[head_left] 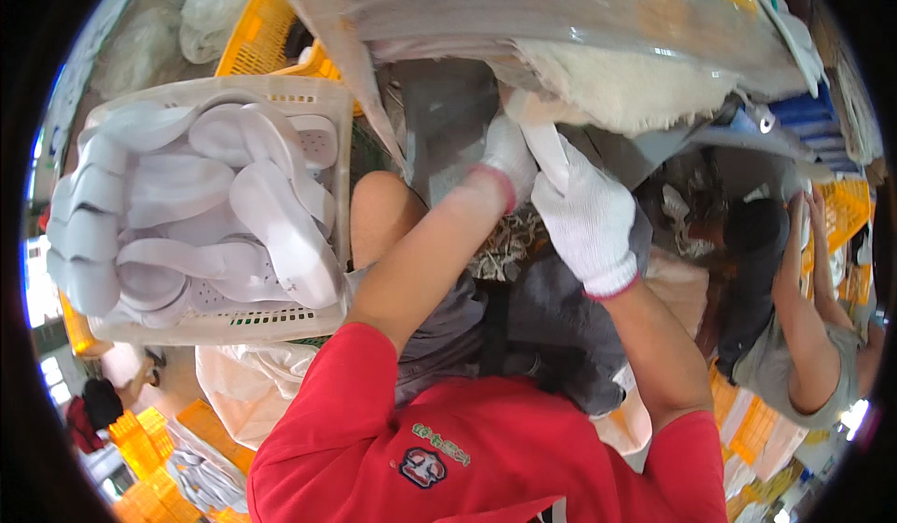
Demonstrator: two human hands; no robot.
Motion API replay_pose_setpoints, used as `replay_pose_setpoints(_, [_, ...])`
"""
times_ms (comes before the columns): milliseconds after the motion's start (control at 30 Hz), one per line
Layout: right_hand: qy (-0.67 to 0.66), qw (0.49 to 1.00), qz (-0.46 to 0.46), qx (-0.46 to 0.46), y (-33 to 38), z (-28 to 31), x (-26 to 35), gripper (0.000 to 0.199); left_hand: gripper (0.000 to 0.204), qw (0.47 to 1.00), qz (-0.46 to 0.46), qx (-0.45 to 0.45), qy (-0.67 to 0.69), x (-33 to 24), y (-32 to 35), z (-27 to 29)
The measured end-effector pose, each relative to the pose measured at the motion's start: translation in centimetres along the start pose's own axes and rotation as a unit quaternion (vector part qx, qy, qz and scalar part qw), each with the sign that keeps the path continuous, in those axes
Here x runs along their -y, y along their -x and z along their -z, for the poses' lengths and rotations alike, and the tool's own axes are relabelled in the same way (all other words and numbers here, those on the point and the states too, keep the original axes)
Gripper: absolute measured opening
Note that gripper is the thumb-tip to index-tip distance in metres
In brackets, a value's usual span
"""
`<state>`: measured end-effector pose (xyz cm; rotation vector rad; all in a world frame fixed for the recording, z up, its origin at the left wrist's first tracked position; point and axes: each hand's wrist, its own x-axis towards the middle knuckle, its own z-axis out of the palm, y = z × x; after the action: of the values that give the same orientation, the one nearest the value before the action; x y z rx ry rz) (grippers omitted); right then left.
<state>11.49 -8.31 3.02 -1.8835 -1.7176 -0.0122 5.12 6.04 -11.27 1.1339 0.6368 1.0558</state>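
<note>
Both my hands wear white knit gloves with red cuffs and meet in front of the machine's cloth-topped edge. My right hand [587,219] is closed around a smooth white piece [547,152], pale like the footwear to the left; its kind cannot be made out. My left hand [509,160] is closed against the far left side of that piece, its fingertips partly hidden. Directly beyond the hands is a frayed cream cloth [626,84] hanging over the edge. At my left, a pale plastic crate [229,329] holds several white foam slippers [280,229], some with small holes.
Plastic-wrapped bench [523,9] spans the top. Beneath my hands lie scraps and trimmings [505,257]. Yellow crates [257,32] stand behind the slipper crate, with more at lower left. Another person's arms [805,308] work at the right. A white sack [248,383] lies below the crate.
</note>
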Motion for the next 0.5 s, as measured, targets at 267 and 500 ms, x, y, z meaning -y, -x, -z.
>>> replay_pose_setpoints(267, [-0.099,0.993,-0.057,-0.038,-2.6,0.4,2.2,0.029,0.059,0.991,0.036,-0.088,-0.094,0.6,6.8,-2.9])
replay_pose_setpoints(500, [-0.014,0.993,-0.113,-0.005,-3.7,-1.3,2.2,0.033,0.066,0.994,0.095,0.015,0.050,-2.2,4.8,-3.6])
